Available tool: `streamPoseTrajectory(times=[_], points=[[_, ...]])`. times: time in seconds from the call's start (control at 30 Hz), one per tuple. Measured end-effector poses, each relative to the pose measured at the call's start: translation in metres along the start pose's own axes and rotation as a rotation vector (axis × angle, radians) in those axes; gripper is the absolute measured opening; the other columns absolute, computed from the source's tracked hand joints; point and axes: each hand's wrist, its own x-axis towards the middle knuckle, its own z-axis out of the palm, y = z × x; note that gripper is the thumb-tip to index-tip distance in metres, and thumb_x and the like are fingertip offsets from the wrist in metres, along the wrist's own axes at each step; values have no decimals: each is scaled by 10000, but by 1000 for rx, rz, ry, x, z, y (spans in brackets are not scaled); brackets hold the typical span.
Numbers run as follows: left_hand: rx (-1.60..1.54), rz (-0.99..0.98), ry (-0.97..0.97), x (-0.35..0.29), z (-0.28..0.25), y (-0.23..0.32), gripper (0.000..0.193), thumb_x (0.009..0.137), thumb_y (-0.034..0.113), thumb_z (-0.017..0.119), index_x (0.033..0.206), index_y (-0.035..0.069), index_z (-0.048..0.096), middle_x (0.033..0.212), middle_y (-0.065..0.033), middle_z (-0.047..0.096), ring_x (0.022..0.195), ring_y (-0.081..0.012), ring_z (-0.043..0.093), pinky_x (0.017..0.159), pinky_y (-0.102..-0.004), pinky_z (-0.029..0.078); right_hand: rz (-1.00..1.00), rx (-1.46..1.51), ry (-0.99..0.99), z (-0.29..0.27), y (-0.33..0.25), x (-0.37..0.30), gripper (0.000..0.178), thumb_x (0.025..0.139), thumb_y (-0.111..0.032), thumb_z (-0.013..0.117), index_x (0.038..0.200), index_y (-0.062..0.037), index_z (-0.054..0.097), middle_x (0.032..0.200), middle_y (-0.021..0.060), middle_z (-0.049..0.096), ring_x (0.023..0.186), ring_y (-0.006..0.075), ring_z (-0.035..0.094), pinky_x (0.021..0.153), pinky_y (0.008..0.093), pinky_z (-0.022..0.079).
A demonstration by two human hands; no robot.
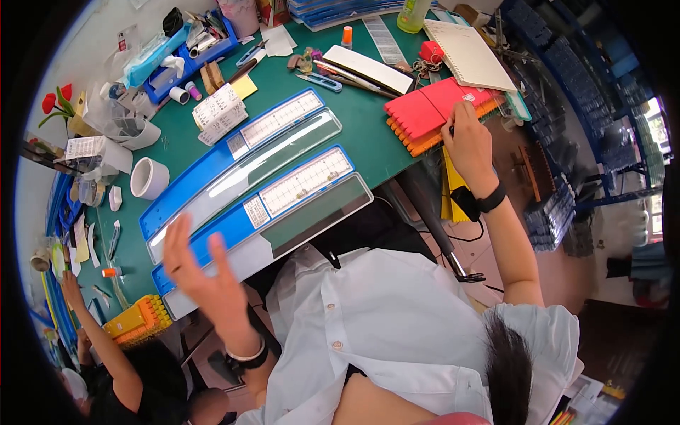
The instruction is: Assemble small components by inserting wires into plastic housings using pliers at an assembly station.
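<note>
Two long blue cases lie slantwise on the green table, the farther case (205, 168) and the nearer case (228, 232). Each has a white gridded strip and a clear lid (312, 218) folded out along its near side. Small pieces sit on the nearer grid. My left hand (202, 276), slightly blurred, hovers over the left end of the cases, fingers spread and holding nothing. At the right, my right hand (469, 142) has its fingers curled together beside a stack of red toothed plates (419, 113) and orange toothed plates (425, 146). A small dark bit shows at its fingertips; its kind is unclear.
An open spiral notebook (467, 53) overlaps the red plates. Pens, a blue cutter (319, 81) and an orange-capped bottle (347, 37) lie beyond the cases. A white cup (149, 178) stands left. Another person's arm (106, 347) reaches in near yellow toothed plates (139, 319).
</note>
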Motion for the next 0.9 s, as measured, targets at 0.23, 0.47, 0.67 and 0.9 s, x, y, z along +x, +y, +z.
streamPoseTrajectory(times=[0.23, 0.47, 0.67, 0.9], points=[[-408, 357, -319, 7, 44, 87, 419, 870, 169, 748, 1262, 48, 664, 1299, -116, 652, 1305, -340, 545, 1095, -444, 385, -236, -369, -129, -19, -1, 10, 188, 791, -98, 713, 930, -25, 609, 1016, 112, 567, 920, 305, 660, 670, 403, 564], [-503, 306, -334, 1, 60, 94, 399, 855, 142, 753, 1232, 35, 678, 1256, -107, 676, 1274, -341, 562, 1072, -439, 415, -339, -279, -170, -26, -4, 20, 166, 789, -116, 714, 906, -42, 623, 1012, 76, 572, 990, 268, 612, 710, 382, 559], [-585, 326, -368, 0, 68, 102, 374, 849, 117, 749, 1206, 26, 681, 1227, -112, 687, 1238, -340, 583, 1044, -430, 443, -147, -114, -55, -15, 11, 12, 161, 835, -123, 713, 893, -27, 598, 964, 107, 609, 907, 303, 641, 708, 396, 535], [-1014, 173, -575, -2, 69, 120, 690, 866, 157, 791, 1461, 18, 471, 1429, -192, 568, 1360, -343, 516, 1105, -430, 416, -202, 494, 79, -145, -50, 9, 64, 887, 54, 589, 927, 10, 612, 821, 96, 591, 747, 166, 578, 668, 293, 448]])
